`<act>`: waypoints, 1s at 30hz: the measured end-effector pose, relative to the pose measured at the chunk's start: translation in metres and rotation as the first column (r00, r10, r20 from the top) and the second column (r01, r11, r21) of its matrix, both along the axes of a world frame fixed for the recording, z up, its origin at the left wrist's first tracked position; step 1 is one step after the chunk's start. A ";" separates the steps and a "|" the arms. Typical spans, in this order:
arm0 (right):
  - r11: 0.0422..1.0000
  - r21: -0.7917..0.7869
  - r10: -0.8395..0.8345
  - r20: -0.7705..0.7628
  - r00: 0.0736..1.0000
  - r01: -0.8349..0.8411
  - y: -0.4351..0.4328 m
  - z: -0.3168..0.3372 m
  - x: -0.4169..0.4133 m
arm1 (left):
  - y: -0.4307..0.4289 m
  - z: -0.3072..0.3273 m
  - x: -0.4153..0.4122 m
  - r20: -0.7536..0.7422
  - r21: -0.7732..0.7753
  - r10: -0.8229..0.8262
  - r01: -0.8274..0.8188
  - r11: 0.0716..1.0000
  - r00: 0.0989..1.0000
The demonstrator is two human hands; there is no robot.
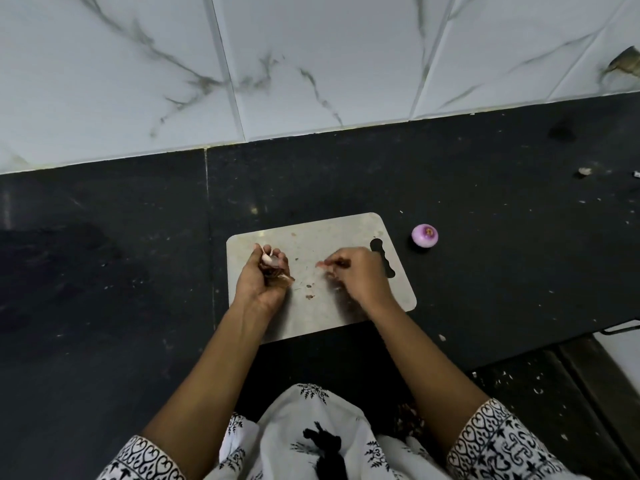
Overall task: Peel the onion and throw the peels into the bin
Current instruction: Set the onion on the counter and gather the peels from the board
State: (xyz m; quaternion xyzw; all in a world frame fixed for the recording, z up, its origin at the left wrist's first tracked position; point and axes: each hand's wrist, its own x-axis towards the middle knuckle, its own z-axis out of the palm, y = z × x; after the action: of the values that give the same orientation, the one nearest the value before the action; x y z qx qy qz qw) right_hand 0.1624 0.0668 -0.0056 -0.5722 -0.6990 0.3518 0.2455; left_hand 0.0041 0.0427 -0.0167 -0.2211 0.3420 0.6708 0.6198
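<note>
A peeled purple onion (425, 235) sits on the black counter, just right of the grey cutting board (311, 317). My left hand (265, 277) is over the board's left side, closed around a bunch of brown and pale onion peels (273, 268). My right hand (358, 271) hovers over the board's right side, its fingertips pinching a small pinkish peel piece (323, 264). A few small peel scraps (309, 295) lie on the board between the hands. No bin is in view.
The black counter (485, 209) runs to a white marble-tiled wall (311, 64) at the back. Small crumbs (584, 171) lie at the far right. The counter edge drops off at the lower right, where a speckled dark floor (526, 382) shows.
</note>
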 end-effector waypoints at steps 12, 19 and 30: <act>0.850 0.507 0.008 0.258 0.966 -0.142 -0.022 0.014 -0.062 | -0.003 0.008 0.028 0.121 0.260 -0.177 0.141 0.955 0.977; 0.855 0.282 0.362 0.275 0.890 -0.435 -0.023 0.029 -0.043 | 0.002 -0.001 0.008 -0.143 0.072 -0.185 0.196 0.978 0.972; 0.897 0.282 0.226 0.366 0.903 -0.339 -0.045 -0.038 -0.007 | -0.006 -0.013 -0.026 -0.140 0.040 0.015 -0.009 0.999 0.990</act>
State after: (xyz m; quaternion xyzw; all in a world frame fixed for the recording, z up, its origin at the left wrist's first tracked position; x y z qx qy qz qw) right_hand 0.1558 0.0216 -0.0436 -0.4620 -0.8562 0.1594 0.1675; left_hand -0.0218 0.0367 -0.0297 -0.1631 0.3699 0.6950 0.5945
